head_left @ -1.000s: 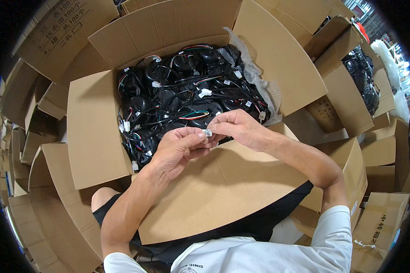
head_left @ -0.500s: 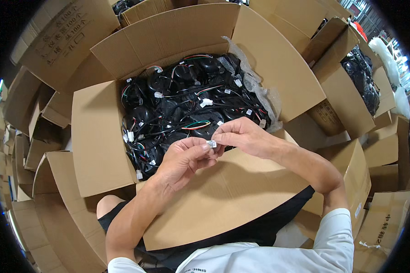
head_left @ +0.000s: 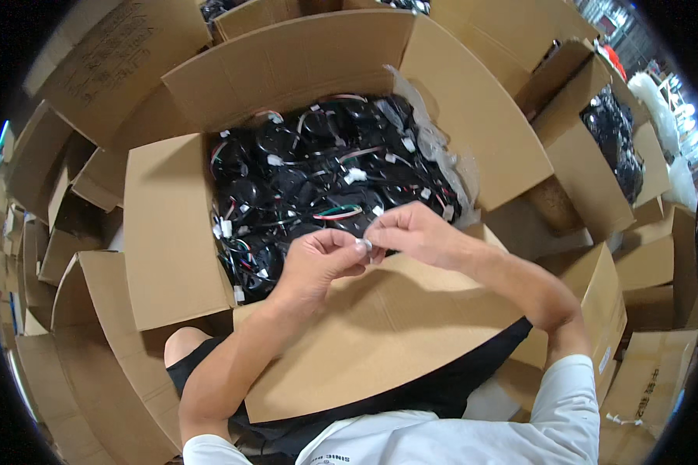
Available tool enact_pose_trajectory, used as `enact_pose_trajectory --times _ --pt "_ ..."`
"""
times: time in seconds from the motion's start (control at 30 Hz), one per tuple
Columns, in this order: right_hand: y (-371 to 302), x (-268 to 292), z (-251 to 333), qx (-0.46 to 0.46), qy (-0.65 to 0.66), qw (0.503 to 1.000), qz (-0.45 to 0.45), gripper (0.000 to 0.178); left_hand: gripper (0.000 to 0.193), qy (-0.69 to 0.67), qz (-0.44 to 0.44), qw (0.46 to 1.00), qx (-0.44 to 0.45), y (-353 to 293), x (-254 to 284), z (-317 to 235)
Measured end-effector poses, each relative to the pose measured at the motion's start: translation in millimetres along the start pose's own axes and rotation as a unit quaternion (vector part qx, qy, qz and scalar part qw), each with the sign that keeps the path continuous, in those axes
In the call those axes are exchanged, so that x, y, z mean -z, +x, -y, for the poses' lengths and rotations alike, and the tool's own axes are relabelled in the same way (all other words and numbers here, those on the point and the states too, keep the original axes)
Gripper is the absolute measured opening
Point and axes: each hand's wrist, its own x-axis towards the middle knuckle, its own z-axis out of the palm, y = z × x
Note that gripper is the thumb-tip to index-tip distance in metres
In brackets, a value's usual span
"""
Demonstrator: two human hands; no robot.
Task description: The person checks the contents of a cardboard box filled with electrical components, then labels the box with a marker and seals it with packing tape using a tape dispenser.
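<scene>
My left hand [head_left: 312, 267] and my right hand [head_left: 415, 232] meet over the near edge of an open cardboard box [head_left: 167, 232]. Their fingertips pinch a small white label [head_left: 363, 245] between them; motion blur and the fingers hide part of it. Right behind my hands, the box is filled with black round parts [head_left: 291, 184] trailing cables, coloured wires and white plug connectors [head_left: 355, 176]. Beneath my wrists, the near box flap [head_left: 388, 333] slopes down over my lap.
Clear plastic film [head_left: 434, 139] hangs along the box's right inner wall. On the right, another open carton holds black plastic-wrapped goods [head_left: 613, 143]. More cartons [head_left: 54, 372] crowd the left side, and a taped carton [head_left: 651, 380] stands at the lower right.
The label has turned between my fingertips, so its printed face no longer shows clearly. My left fingers have curled closer around it. The view has shifted slightly.
</scene>
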Motion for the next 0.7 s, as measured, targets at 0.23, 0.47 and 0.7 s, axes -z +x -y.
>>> enact_pose_trajectory --times 0.23,0.47,0.7 --pt "20.3 50.5 1.8 0.143 -0.337 0.884 -0.291 0.018 0.009 0.039 -0.022 0.995 -0.091 12.4 -4.4 -13.5" --pt "138.1 83.7 130.3 0.373 -0.680 0.562 -0.286 0.054 0.013 0.102 0.033 0.990 -0.090 4.5 -5.0 17.2" --pt "246.3 130.1 144.5 0.206 -0.719 0.531 -0.398 0.078 0.015 0.175 0.022 0.978 -0.113 -4.3 -8.9 6.5"
